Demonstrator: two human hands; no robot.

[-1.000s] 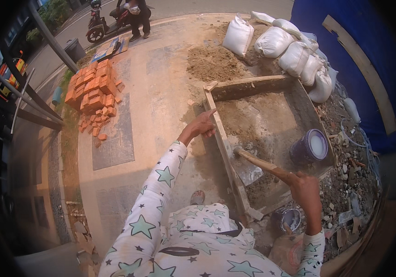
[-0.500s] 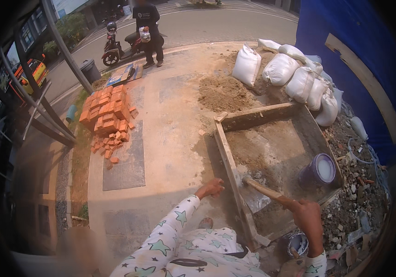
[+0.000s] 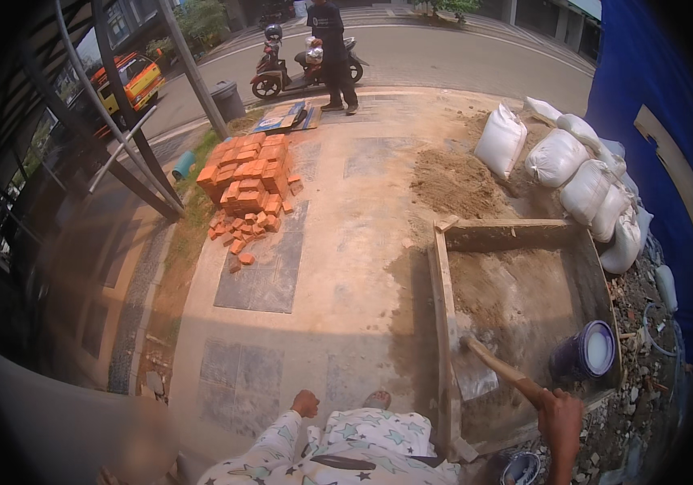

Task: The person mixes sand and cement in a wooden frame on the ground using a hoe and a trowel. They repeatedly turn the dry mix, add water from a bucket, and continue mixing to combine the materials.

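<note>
My right hand (image 3: 561, 422) is wrapped round the wooden handle of a hoe (image 3: 501, 364). Its metal blade (image 3: 476, 381) rests inside a shallow wooden mixing box (image 3: 445, 315), close to the left board. Grey-brown sand and mortar residue (image 3: 516, 283) coat the box's floor. Beside the handle, in the right part of the box, stands a dark purple bucket (image 3: 570, 356) with something whitish inside. Near my body my left hand (image 3: 306, 403) hangs apart from everything, its fingers curled in with nothing visible in them.
A second bucket (image 3: 519, 469) stands below the box's near edge. Rubble (image 3: 645, 396) lines the right side. White sacks (image 3: 555, 158) and a sand heap (image 3: 453, 182) lie beyond. Stacked orange bricks (image 3: 245, 174) stand left. A person (image 3: 330, 52) is by a motorbike (image 3: 273, 77).
The view has swung left, so the surroundings sit farther right. My left hand has drawn back from beside the box toward my body. The far person has turned toward the motorbike.
</note>
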